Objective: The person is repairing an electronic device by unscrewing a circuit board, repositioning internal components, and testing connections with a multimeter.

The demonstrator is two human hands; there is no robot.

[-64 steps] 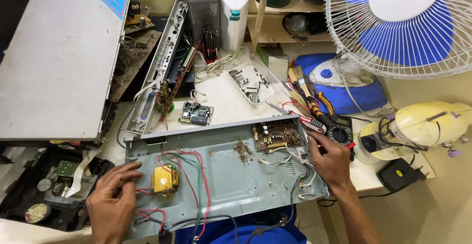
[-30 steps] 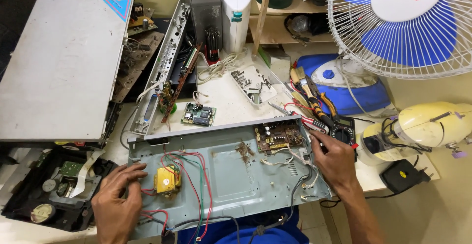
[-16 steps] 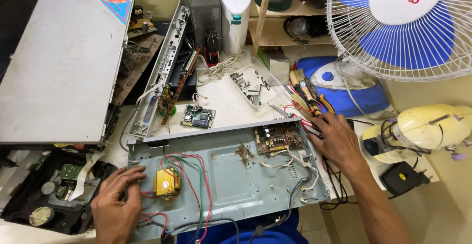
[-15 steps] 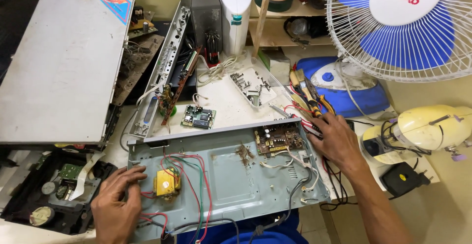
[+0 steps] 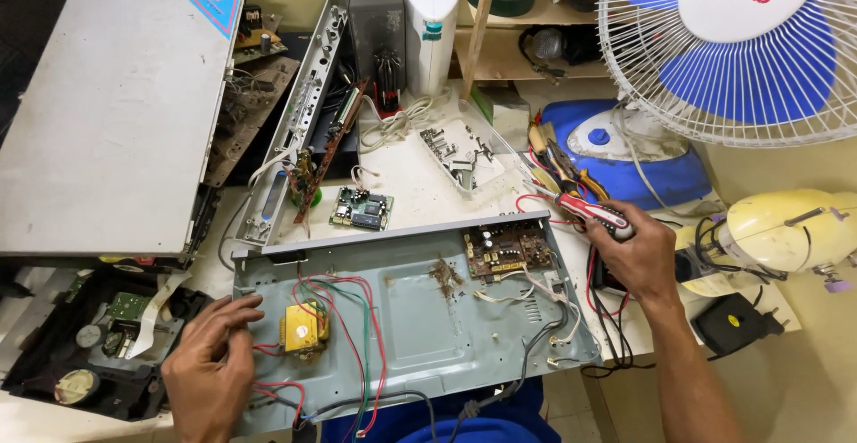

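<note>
Since the view looks down from the head, the list runs from the near edge outward.

Left hand (image 5: 210,367): fingers curled and resting on the near left corner of the chassis (image 5: 420,327), fingertips by the red wires (image 5: 268,389) — it looks placed to steady the tray.

Chassis: an open grey metal tray lying flat across the bench, its near edge overhanging toward the person, so the inside is within reach of both hands.

Transformer (image 5: 302,327): a yellow block at the tray's left, just beside the left hand's fingertips, with red and green wires looping from it.

Board (image 5: 509,248): a brown circuit board in the tray's far right corner, white wires trailing from it.

Right hand (image 5: 636,256): closed around a red-handled tool (image 5: 591,214), held just off the tray's right edge near the board — the tip points away to the left; what kind of tool I cannot tell.

Small board (image 5: 361,208): a green one lying loose on the bench behind the tray.

Fan (image 5: 741,46): blue blades in a white cage, at the far right.
</note>
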